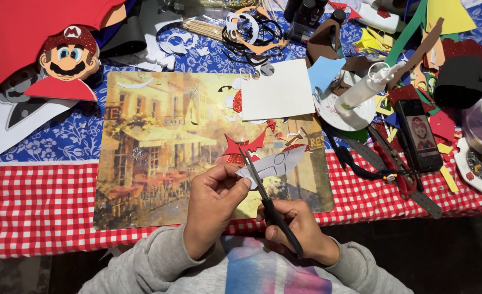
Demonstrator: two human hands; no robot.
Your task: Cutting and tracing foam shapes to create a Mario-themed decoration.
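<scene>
My left hand (212, 204) pinches a grey paper shape (271, 165) between thumb and fingers, grip clamped on its near end, just above the near edge of the placemat (159, 152). My right hand (298, 228) sits beside it, a little nearer to me, fingers closed through the black handles of the scissors (263, 190). The blades point away from me and to the left, crossing the grey shape, with the tips near a red star piece (235, 147) that lies on the placemat just beyond my left hand.

The placemat shows a yellow street scene and lies on the bench (34, 201), which wears a red check cloth near me and a blue flowered cloth farther off. Small red and white scraps (284, 139) lie on the placemat's right part, just past the grey shape. A white card (276, 90) overlaps the placemat's far right corner.

Right of the placemat lie a strap (360, 169), a red-handled tool (399, 171) and a phone (419, 136). Beyond them a glue bottle (369, 84) rests on a white plate (345, 111). Left of the placemat's far corner sits a foam cartoon head (68, 57) with a red cap and a moustache, under a big red sheet (29, 32). Farthest off, past the placemat, are skewers (205, 27) and a heap of coloured foam scraps (415, 38).
</scene>
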